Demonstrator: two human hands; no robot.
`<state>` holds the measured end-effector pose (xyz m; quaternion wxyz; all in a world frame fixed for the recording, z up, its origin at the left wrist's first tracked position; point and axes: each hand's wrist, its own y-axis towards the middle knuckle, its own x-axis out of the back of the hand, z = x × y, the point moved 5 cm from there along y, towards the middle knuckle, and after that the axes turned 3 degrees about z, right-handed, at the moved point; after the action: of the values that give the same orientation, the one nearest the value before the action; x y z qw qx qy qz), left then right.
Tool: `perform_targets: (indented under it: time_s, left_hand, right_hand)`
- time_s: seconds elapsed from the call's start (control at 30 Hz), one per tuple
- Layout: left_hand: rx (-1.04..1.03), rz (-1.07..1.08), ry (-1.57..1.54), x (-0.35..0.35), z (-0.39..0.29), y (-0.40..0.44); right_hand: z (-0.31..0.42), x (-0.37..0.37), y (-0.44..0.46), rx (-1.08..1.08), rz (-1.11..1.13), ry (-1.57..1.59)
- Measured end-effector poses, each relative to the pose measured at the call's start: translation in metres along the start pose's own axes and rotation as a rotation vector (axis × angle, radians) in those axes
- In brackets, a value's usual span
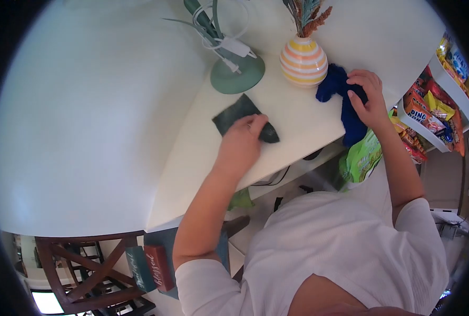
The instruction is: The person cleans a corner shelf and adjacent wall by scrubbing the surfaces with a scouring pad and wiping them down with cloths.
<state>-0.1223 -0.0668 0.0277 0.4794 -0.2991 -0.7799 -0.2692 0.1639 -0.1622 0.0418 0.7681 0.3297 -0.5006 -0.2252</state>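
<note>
A thin, square dark green scouring pad (229, 117) lies on the white tabletop. My left hand (241, 139) is closed over its near side, thumb and fingers gripping it, so part of the pad is hidden. Farther right, a fuzzy dark blue cloth (354, 125) lies bunched by the table's edge, one end hanging over. My right hand (369, 97) has its fingers and thumb curled loosely around the cloth's upper part. Close to that cloth stands a striped round vase (304, 62) with dried stems.
A green lamp base (238, 73) with a coiled white cord (234, 46) stands at the back. Snack packs fill a white rack (424, 128) on the right. Below the table edge is a green bag (362, 159). A wooden chair (95, 274) and two books (158, 267) are lower left.
</note>
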Motion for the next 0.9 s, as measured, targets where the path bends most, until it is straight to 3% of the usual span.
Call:
perform_targets:
  time_s: [0.07, 0.13, 0.17, 0.23, 0.27, 0.37, 0.47, 0.6, 0.67, 0.77, 0.8, 0.83, 0.87, 0.9]
  left_hand:
    - [-0.047, 0.005, -0.005, -0.004, -0.004, -0.005]
    - [0.036, 0.018, -0.153, 0.002, 0.005, -0.003]
    - [0.076, 0.025, -0.229, 0.006, 0.010, -0.001]
    - [0.037, -0.192, -0.310, 0.014, 0.033, 0.002]
    - [0.018, -0.296, -0.356, 0.015, 0.040, 0.003]
    - [0.267, -0.229, -0.477, 0.023, 0.040, 0.000]
    - [0.212, -0.251, -0.316, 0.020, 0.037, -0.005]
    - [0.342, -0.193, -0.267, 0.016, 0.023, 0.000]
    - [0.329, -0.135, -0.175, 0.018, 0.021, 0.006]
    - [0.004, -0.243, 0.248, 0.014, 0.024, 0.012]
    - [0.012, -0.160, 0.135, 0.012, 0.026, 0.012]
    - [0.019, -0.079, 0.022, 0.009, 0.026, 0.013]
    - [0.026, 0.003, -0.092, 0.005, 0.025, 0.014]
    - [0.021, 0.017, -0.067, 0.007, 0.015, 0.010]
  right_hand:
    - [0.035, 0.015, 0.013, 0.117, -0.015, -0.053]
    - [0.091, 0.027, 0.023, 0.280, -0.001, 0.217]
    - [0.126, 0.029, 0.025, 0.429, 0.127, 0.414]
    - [0.201, 0.038, 0.031, 0.598, 0.381, 0.783]
    - [0.226, 0.042, 0.023, 0.683, 0.350, 0.818]
    - [0.264, 0.056, 0.021, 0.838, 0.252, 0.934]
    - [0.265, 0.057, 0.021, 0.914, 0.070, 1.016]
    - [0.284, 0.049, -0.002, 0.714, -0.089, 1.047]
    - [0.288, 0.042, -0.010, 0.693, 0.004, 0.952]
    - [0.247, 0.023, 0.001, 0.742, 0.360, 0.627]
    - [0.225, 0.016, 0.010, 0.698, 0.455, 0.543]
    - [0.199, 0.012, 0.023, 0.546, 0.616, 0.300]
    - [0.162, 0.005, 0.028, 0.276, 0.533, 0.241]
    - [0.125, -0.004, 0.029, 0.155, 0.524, 0.138]
